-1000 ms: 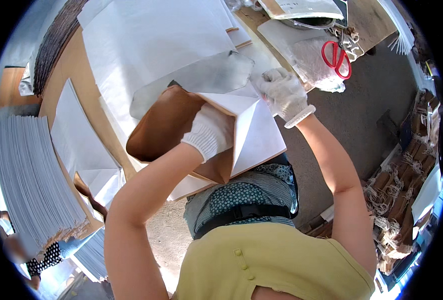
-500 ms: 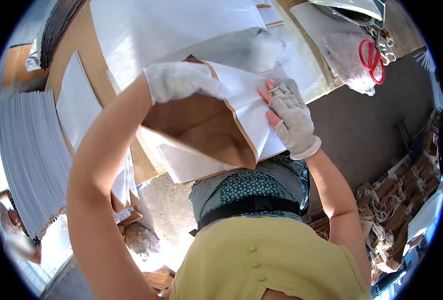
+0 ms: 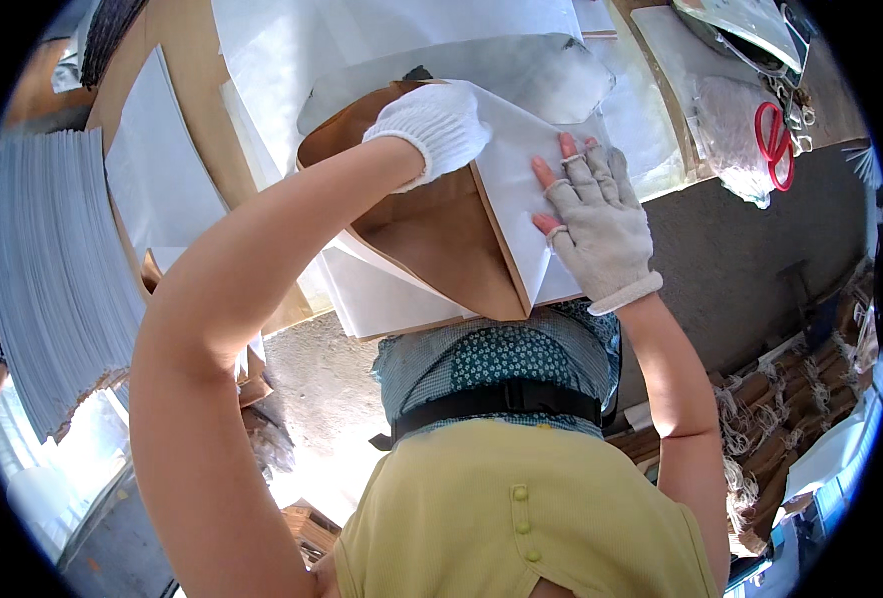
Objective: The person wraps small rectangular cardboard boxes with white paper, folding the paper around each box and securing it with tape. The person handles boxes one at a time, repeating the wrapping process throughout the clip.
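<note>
A large paper bag [image 3: 441,234], white outside and brown inside, lies on the work table with its mouth gaping toward me. My left hand [image 3: 436,130], in a white knit glove, reaches across the mouth against the right-hand panel; its fingers are hidden from sight. On the bag's white outer face rests my right hand [image 3: 601,209], open with fingers spread. Its greyish glove leaves the tips of the thumb and some fingers bare. Beneath the bag, more white paper sheets [image 3: 391,294] stick out at the near table edge. Behind it lies a smooth grey-white slab [image 3: 471,72].
A tall stack of white folded paper [image 3: 57,259] stands at the left, beside loose white sheets [image 3: 162,159]. Red-handled scissors [image 3: 775,145] hang at the far right by a clear plastic bag [image 3: 725,125]. Bundles tied with string [image 3: 785,409] lie at lower right.
My left hand has moved right and slightly up, and the bag's mouth now gapes wider at the far side. My right hand stays spread on the white panel. The whole view has shifted a little.
</note>
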`<state>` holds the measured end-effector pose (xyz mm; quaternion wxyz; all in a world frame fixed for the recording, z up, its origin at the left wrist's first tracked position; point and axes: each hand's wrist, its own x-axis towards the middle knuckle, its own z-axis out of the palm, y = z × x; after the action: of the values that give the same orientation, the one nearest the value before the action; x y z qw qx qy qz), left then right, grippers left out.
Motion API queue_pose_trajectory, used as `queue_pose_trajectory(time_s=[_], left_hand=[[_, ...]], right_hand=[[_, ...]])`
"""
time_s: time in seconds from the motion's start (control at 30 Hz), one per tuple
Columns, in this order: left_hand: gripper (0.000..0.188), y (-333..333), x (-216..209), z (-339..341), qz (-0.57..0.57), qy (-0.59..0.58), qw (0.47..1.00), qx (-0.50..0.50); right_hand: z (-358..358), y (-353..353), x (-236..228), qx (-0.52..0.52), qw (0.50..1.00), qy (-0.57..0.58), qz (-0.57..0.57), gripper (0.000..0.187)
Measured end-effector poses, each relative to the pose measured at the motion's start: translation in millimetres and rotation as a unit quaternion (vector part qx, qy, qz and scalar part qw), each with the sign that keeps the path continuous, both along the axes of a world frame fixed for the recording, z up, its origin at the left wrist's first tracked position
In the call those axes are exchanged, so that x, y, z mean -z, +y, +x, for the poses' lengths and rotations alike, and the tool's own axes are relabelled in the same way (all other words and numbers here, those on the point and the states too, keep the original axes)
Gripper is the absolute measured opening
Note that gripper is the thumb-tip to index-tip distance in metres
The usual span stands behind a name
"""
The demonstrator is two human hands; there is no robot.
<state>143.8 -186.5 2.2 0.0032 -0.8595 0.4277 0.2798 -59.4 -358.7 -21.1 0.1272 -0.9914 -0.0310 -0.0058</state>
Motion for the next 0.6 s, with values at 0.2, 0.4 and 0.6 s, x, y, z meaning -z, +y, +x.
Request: queue_pose_trajectory(time_s=[0.2, 0.4, 0.6], left_hand=[[0.042, 1, 9, -9, 0.052, -0.059, 0.997, 0.024], [0.043, -13, 3, -11, 0.097, -0.025, 0.995, -0.012], [0.037, -2, -6, -25, -0.02, 0.005, 0.989, -0.144]], right_hand=[[-48, 31, 5, -0.198, 0.968, 0.071, 0.135, 0.05], [-34, -10, 12, -0.203, 0.937, 0.083, 0.273, 0.043], [-8, 20, 12, -0.144, 0.986, -0.05, 0.06, 0.067]])
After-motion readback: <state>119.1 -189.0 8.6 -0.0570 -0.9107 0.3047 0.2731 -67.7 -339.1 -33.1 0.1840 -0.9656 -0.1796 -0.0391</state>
